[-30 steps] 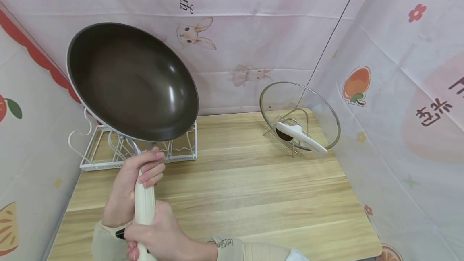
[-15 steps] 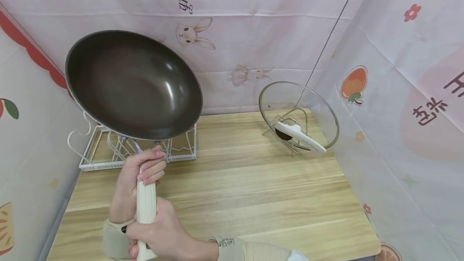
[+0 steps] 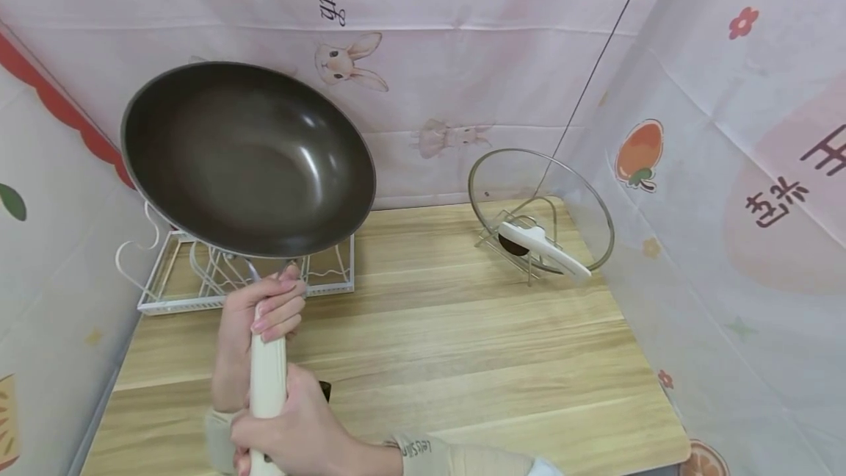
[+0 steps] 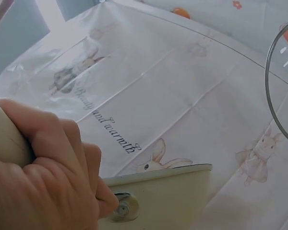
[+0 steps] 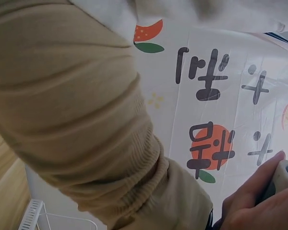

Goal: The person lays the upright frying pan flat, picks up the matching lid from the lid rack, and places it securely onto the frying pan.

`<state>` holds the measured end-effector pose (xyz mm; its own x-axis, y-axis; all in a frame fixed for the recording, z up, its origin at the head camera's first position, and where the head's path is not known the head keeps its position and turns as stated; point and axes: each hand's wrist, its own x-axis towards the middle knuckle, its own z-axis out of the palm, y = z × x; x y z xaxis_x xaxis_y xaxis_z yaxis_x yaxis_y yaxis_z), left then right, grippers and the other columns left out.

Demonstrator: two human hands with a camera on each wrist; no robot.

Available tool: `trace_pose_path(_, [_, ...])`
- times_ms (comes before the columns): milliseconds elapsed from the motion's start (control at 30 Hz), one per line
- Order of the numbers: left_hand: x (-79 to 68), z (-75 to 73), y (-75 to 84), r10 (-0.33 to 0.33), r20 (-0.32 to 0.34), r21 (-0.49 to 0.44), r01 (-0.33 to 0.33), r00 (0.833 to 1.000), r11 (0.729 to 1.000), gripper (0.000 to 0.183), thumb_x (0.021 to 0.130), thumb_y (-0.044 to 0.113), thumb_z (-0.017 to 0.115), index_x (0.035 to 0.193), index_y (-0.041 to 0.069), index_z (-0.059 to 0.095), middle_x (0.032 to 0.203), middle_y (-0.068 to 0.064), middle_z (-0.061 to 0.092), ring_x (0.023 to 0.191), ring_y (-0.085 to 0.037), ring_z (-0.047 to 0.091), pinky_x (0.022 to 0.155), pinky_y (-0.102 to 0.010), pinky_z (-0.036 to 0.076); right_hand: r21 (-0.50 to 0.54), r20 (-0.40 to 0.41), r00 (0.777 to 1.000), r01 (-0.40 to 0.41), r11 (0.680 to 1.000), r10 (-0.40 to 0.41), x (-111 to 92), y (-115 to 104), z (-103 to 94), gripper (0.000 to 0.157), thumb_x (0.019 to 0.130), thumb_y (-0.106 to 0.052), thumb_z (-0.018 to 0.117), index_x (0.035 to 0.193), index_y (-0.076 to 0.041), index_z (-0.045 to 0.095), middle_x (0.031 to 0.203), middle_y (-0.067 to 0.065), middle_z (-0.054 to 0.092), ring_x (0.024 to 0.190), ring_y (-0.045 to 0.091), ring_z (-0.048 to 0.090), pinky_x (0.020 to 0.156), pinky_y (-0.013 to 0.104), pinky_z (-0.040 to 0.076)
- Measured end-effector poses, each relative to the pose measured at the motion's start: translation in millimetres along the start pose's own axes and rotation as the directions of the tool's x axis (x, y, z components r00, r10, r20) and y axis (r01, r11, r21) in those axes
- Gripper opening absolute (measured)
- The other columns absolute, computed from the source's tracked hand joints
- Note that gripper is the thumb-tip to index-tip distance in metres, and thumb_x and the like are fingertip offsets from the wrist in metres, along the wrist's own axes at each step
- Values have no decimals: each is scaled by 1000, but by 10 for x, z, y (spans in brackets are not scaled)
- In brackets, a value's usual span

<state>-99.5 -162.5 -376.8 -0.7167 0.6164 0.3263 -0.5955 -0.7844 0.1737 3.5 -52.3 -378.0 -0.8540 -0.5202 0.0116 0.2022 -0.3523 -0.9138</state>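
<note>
Glossy-coated pan [image 3: 244,160], smooth plastic-looking handle [image 3: 269,377], glass lid [image 3: 570,204], wood-grain tabletop [image 3: 463,358], metal-wire rack [image 3: 185,304], creased cloth backdrop [image 3: 449,72]

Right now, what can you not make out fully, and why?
Head view: the base of the deep frying pan, hidden by its own inside.
Head view: part of the white wire rack, behind the pan.
Head view: parts of the cream handle, under the left hand and right hand.
Head view: a small dark object, partly behind the right hand.
Left wrist view: the glass lid, cut off by the right edge.
</note>
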Motion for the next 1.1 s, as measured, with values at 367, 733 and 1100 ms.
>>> trace_pose_path(367, [-19,29,-55,0,14,-58,0,1000,998,22,94,-4,23,106,-2,42,67,5,19,46,-4,20,40,-17,26,-137,-31,998,-52,989,48,-47,-80,15,12,79,9,63,88,3,58,57,9,60,49,-3,58,51,13,51])
trace_pose_path(733, [-9,129,-128,-7,34,-113,10,999,994,15,92,-3,27,99,2,39,66,6,21,46,-3,22,40,-14,26,-115,1,993,-113,987,114,-170,-258,8,22,80,4,70,94,-5,55,74,-8,67,66,-6,59,69,13,52])
trace_pose_path(1100, [-30,193,-163,27,-19,-197,-31,999,980,11,91,-1,30,98,4,38,67,9,22,46,-1,23,43,-16,31,96,173,980,-120,988,102,-219,-319,-65,31,83,9,70,104,-1,50,70,3,62,61,-2,57,58,9,46])
